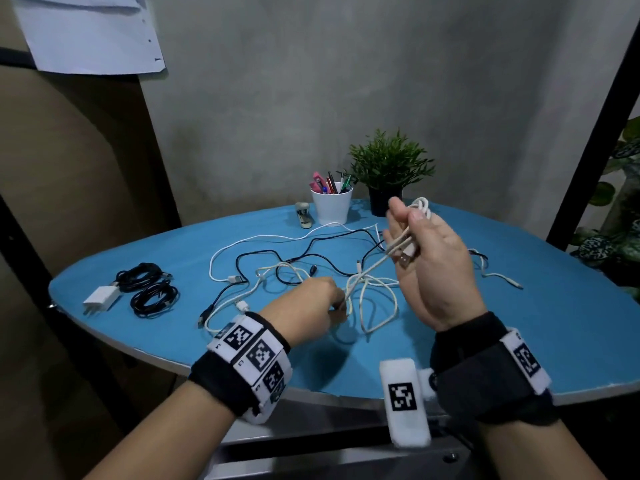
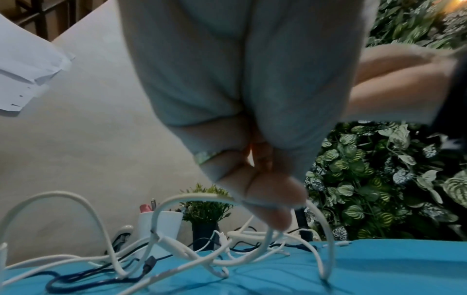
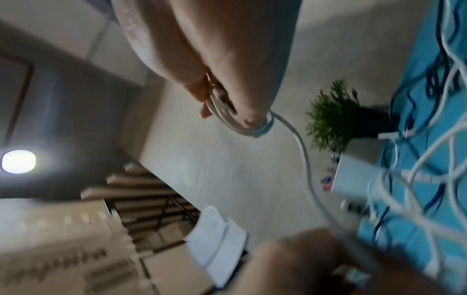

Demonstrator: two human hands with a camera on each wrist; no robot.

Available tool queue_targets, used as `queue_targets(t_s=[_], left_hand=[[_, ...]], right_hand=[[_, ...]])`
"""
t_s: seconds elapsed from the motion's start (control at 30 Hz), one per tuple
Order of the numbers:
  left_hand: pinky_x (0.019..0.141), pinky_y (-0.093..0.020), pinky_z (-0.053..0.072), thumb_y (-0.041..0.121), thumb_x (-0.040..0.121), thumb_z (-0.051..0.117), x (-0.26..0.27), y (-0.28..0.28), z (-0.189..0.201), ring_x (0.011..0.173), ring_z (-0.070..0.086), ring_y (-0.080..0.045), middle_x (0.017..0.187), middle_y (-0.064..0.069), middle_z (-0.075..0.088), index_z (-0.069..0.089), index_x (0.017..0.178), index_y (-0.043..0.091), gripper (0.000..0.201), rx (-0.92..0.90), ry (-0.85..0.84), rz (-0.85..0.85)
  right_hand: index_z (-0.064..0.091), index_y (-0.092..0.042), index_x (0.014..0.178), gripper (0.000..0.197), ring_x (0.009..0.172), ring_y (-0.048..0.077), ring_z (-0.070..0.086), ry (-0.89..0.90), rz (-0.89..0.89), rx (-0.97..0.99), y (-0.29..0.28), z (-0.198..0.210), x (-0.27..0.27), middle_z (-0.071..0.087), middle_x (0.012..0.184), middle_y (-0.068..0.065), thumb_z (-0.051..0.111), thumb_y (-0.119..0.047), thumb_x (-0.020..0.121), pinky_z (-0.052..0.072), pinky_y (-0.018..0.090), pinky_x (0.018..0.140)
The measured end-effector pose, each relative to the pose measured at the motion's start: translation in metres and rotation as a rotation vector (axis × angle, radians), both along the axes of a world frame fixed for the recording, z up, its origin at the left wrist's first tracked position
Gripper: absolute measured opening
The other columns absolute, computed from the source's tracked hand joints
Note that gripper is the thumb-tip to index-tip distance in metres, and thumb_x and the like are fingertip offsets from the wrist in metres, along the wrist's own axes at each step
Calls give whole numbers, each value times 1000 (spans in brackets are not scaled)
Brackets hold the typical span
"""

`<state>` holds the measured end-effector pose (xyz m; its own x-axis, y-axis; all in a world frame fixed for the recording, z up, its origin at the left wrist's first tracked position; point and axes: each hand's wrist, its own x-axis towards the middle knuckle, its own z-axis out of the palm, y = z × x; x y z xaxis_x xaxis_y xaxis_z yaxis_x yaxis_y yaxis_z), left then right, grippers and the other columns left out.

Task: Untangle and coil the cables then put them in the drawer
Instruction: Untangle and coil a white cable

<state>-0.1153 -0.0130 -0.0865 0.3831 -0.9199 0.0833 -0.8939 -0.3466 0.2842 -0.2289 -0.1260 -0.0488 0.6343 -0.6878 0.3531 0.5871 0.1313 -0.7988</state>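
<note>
The right hand [image 1: 434, 268] is raised above the blue table [image 1: 519, 341], its fingers [image 1: 398, 216] nearly straight and pointing up, with several turns of a white cable [image 1: 420, 211] wound around them and the thumb pressing the strands against the palm side; a USB plug hangs just below that grip. From the coil, the same cable runs down to the left hand [image 1: 311, 303], which is low over the table with its fingertips [image 2: 275, 211] curled together and pinching the strand. The rest of the white cable lies in loose loops on the table between the hands, crossing a black cable [image 1: 311, 251] and another white one [image 1: 263, 240]. Two black coiled cables [image 1: 149, 289] lie at the table's left beside a white charger [image 1: 100, 297].
</note>
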Motion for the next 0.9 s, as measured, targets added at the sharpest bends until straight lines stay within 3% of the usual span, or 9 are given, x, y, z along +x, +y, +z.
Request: queue_targets(t_s=[0.07,0.13,0.2,0.27,0.37,0.43,0.6,0.77,0.9], left_hand=[[75,-32,49,18,94,50,-5,4,4,82,54,-19,102,-5,52,61,93,9,14,-16,21,-13],[78,-35,49,15,93,49,-6,8,14,82,57,-19,97,-4,55,59,90,11,12,-87,1,-29],[81,-36,46,19,93,50,-4,8,24,84,55,-19,91,-1,54,59,88,14,11,-177,-53,-33],[82,-36,43,21,94,51,-1,7,32,84,52,-19,89,1,52,58,88,14,11,-269,-80,-28],[80,-36,42,20,94,51,5,5,42,81,47,-16,88,4,45,56,90,14,9,-404,-113,-18],[78,-37,42,22,95,50,6,2,47,81,48,-19,93,2,46,56,93,13,11,-440,-162,-5],[74,-40,42,30,98,42,7,-3,45,91,47,-22,100,-1,47,50,98,17,15,-245,-404,96],[72,-41,43,21,98,37,11,-10,35,83,54,-32,91,-6,49,43,91,15,11,-108,-268,172],[66,-43,52,12,95,30,14,-13,30,67,64,-31,78,-15,62,41,93,10,12,-103,-118,230]], right_hand=[[60,-17,84,24,90,6,55,203,-187,-325,-3,-8,2,60,120,16,42,-19,100,41,21,80],[59,-13,90,22,106,13,54,401,-290,-612,-7,-15,2,59,123,13,42,-20,100,43,29,87],[55,-6,91,23,99,23,50,548,-348,-849,-11,-19,2,59,103,13,42,-22,99,37,32,78],[51,-5,87,24,79,21,48,637,-333,-968,-11,-19,1,53,80,4,41,-24,99,32,30,68],[51,-4,86,28,70,15,51,706,-218,-969,-7,-17,-1,57,79,5,42,-28,98,36,34,64],[49,-6,81,33,66,18,47,757,-178,-1005,-5,-17,-2,54,72,5,47,-35,96,36,35,63],[52,0,79,43,57,20,42,742,-257,-962,-12,-17,0,46,60,4,43,-37,97,33,34,56],[49,-16,68,36,56,21,46,556,-261,-712,-21,-21,3,47,58,3,43,-35,98,46,47,61],[49,-15,69,33,50,14,43,388,-214,-494,-19,-14,-2,43,51,-2,43,-27,99,40,38,62]])
